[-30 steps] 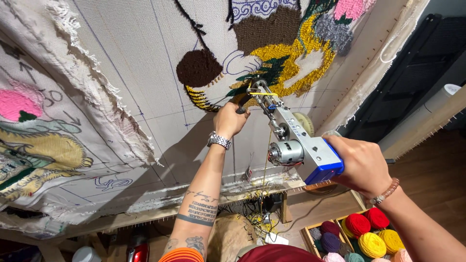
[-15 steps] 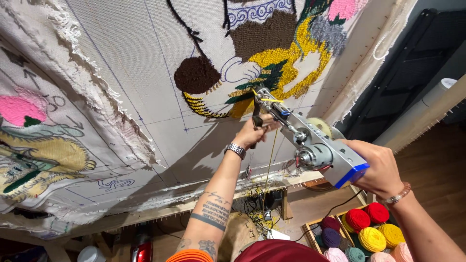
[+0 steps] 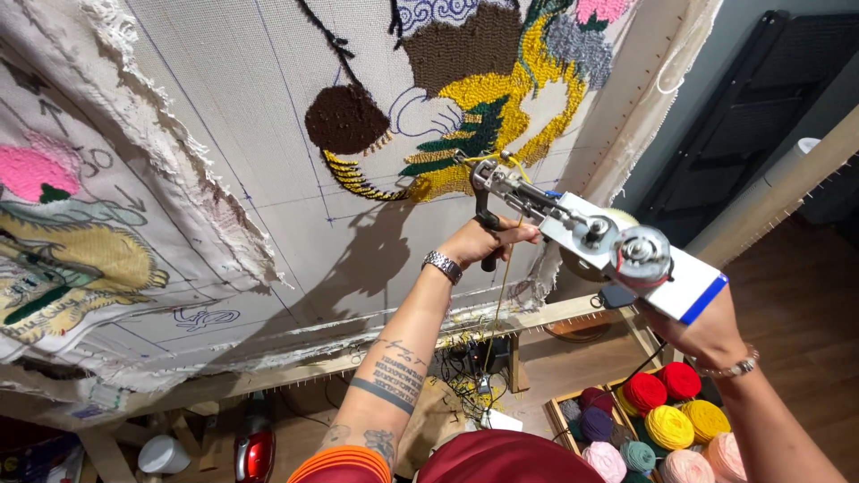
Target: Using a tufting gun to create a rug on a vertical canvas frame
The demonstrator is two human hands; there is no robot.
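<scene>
One tufting gun is held against the stretched cloth: its front handle is gripped by the left hand, its rear by the right hand. Below the gun, roughly ten yarn balls are boxed.

A small pale label with blue marks sticks on the wooden frame, far left.

Yarn balls, perhaps boxed; red vacuum
</scene>
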